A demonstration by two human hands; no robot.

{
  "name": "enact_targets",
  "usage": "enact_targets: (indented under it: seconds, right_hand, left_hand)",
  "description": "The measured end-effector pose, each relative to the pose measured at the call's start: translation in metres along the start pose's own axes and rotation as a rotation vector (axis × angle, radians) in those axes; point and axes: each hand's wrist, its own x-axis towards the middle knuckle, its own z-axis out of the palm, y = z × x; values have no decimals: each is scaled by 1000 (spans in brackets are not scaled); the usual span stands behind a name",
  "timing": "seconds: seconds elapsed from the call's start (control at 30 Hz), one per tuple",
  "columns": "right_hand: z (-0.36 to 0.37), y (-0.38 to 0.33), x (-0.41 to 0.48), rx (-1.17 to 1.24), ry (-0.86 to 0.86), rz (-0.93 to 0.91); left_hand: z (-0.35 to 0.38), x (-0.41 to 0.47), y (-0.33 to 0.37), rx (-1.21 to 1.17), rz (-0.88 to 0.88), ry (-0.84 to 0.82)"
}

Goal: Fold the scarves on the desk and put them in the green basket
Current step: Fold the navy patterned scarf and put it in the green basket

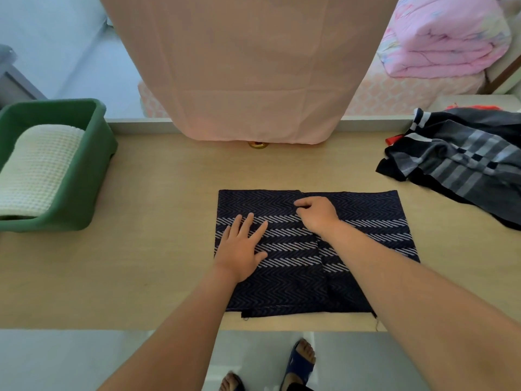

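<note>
Dark blue zigzag scarf (366, 210) looks soft, light and floppy. The left hand (242, 246) lies flat on it; the right hand (317, 214) pinches its folded edge. Best grabbed by the corners.

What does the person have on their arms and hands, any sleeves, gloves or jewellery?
Nothing shows. Both forearms are bare up to the picture's lower edge, with no sleeve in view. The left hand and right hand carry no gloves, and no watch, ring or bracelet is visible.

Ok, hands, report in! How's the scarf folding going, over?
Left hand flat on navy scarf; right hand pinches its fold. Cream scarf already in green basket. Checked scarf lies unfolded. Nothing in the way.
</note>
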Motion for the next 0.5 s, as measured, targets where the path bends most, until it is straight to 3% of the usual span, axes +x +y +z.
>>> enact_targets:
  seconds: [0.13, 0.23, 0.3, 0.4, 0.5]
  right_hand:
    - [-1, 9, 6, 33, 197, -21]
    - [5, 18, -2, -314, 178, -120]
    - [12, 24, -15, -513, 226, -245]
    - [28, 34, -46, -591, 270, -459]
    - [52, 52, -78, -625, 141, -476]
  left_hand:
    - [4, 1, -3, -6, 22, -50]
    - [8, -4, -6, -104, -14, 94]
    - [11, -9, -10, -178, -145, 220]
    - [16, -21, -15, -126, -334, 316]
    - [18, -35, -18, -74, -493, 336]
